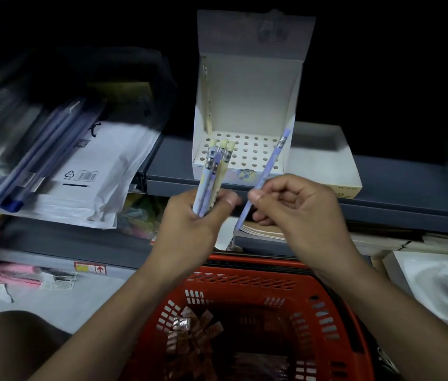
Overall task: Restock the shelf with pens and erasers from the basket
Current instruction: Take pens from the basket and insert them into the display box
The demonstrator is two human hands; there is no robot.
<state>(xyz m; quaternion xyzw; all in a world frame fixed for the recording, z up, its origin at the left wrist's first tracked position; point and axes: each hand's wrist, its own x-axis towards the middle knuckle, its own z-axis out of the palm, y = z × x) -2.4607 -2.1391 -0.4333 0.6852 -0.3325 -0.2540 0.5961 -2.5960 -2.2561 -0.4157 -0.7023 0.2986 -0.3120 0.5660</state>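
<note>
Fingers of your right hand (297, 207) pinch one slim, light, stiff lilac pen (265, 174) mid-barrel, while your left hand (195, 218) grips a slippery pastel pen bundle (213, 174).

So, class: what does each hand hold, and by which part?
Left hand grips a bundle of pastel eraser-topped pens by their lower ends; right hand pinches one lilac pen near its lower half.
</note>
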